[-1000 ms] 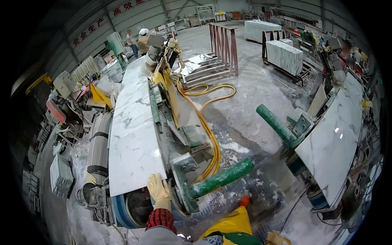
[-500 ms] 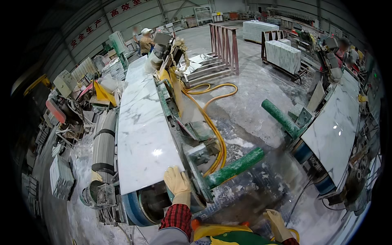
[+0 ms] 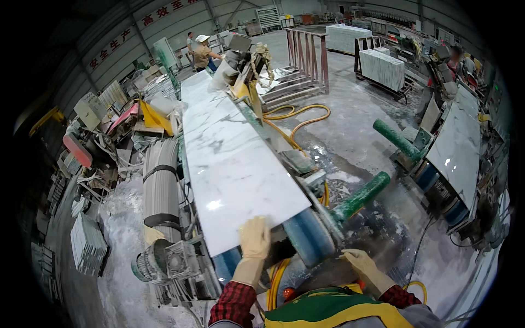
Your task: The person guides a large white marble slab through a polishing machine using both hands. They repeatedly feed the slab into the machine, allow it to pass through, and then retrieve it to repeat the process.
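Note:
A long white marble slab (image 3: 240,164) with grey veins lies on a belt conveyor that runs away from me. My left hand (image 3: 254,240), in a cream rubber glove, rests at the middle of the slab's near edge. Its fingers lie together, stretched over the top face, slightly blurred; the thumb cannot be made out clearly. In a matching glove, my right hand (image 3: 363,268) hovers beyond the slab's right corner, near the blue conveyor roller (image 3: 309,235). Nothing shows in it, and its fingers are extended. Both cuffs are red-and-black checked.
A green cylinder (image 3: 361,197) juts out right of the conveyor. Yellow hoses (image 3: 311,112) loop over the wet floor. A grey ribbed motor (image 3: 161,180) stands at left. Further right, a second conveyor carries another slab (image 3: 459,147). A person (image 3: 202,52) stands at the far end.
The view has shifted, so the slab sits further right. My left hand has moved from the slab's right corner to mid-edge. My right hand has come up closer to the roller.

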`<state>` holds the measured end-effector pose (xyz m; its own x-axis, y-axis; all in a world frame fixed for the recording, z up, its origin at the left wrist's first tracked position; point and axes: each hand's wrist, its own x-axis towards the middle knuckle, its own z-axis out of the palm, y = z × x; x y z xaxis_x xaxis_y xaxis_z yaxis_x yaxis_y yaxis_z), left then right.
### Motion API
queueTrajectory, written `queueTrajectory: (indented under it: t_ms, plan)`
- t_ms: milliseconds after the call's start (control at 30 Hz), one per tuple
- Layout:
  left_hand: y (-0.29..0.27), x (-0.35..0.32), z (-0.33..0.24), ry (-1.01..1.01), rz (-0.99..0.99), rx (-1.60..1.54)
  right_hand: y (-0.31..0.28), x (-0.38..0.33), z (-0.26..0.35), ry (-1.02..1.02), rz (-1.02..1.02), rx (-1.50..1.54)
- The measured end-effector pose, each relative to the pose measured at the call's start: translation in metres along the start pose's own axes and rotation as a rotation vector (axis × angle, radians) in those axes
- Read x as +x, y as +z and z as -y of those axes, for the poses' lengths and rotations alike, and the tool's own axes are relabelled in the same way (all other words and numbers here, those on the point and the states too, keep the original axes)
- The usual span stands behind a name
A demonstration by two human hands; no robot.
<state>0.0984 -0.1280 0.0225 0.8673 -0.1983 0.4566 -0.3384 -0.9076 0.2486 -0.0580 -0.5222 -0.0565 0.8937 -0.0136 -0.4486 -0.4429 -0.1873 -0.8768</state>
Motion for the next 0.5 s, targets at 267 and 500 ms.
queueTrajectory:
  t_ms: [267, 500]
  plan:
    - [-0.034, -0.058, 0.158, -0.317, 0.12, 0.141, 0.063, 0.01, 0.097, -0.278, 0.03, -0.204]
    - [-0.027, -0.056, 0.153, -0.32, 0.098, 0.182, 0.091, 0.069, 0.151, -1.031, -0.11, -0.582]
